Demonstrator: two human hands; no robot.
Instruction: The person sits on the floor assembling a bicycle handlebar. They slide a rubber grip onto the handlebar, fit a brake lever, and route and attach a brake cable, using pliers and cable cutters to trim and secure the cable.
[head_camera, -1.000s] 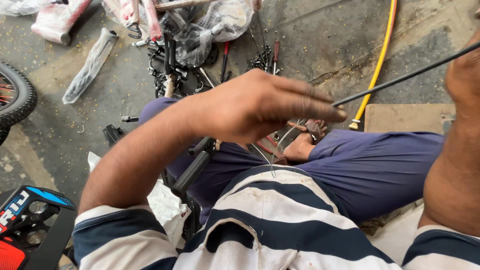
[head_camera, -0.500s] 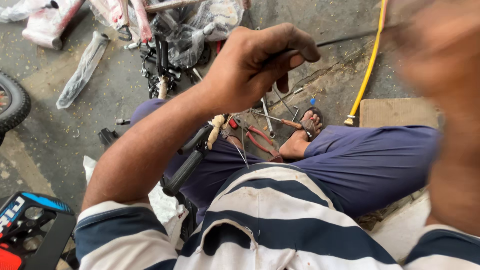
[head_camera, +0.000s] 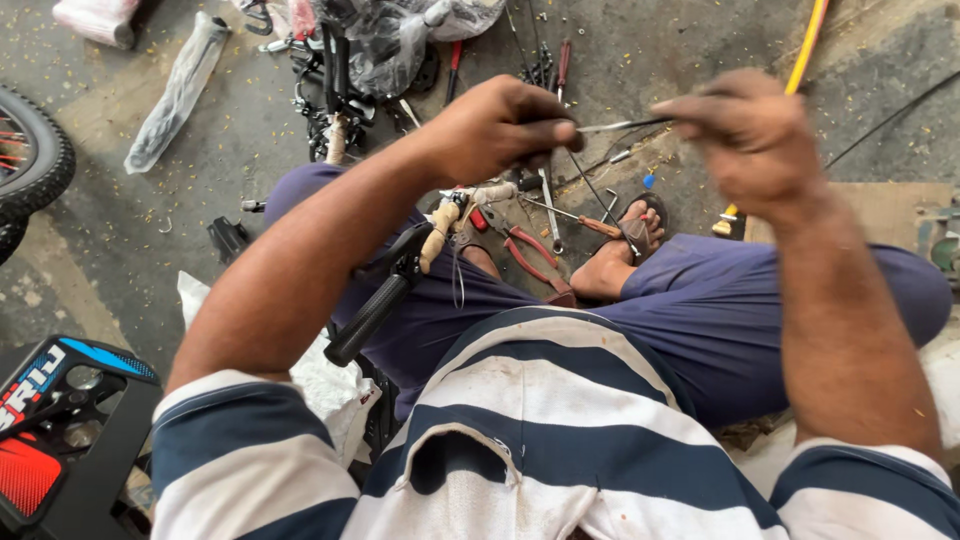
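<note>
We are holding a thin wire (head_camera: 610, 126) stretched between our hands in the upper middle of the frame. Our left hand (head_camera: 500, 128) is closing into a fist around one end, and our right hand (head_camera: 745, 135), blurred, is pinching the other end between fingertips. Below the wire, a black handlebar grip (head_camera: 375, 305) is resting across our lap, and red-handled pliers (head_camera: 535, 262) are lying on the floor by our sandalled foot (head_camera: 625, 250). At the top centre, a clear plastic bag (head_camera: 395, 40) is holding dark parts we cannot make out. A second long bag (head_camera: 180, 90) is lying at upper left, its contents unclear. A yellow hose (head_camera: 805, 45) is running along the upper right.
</note>
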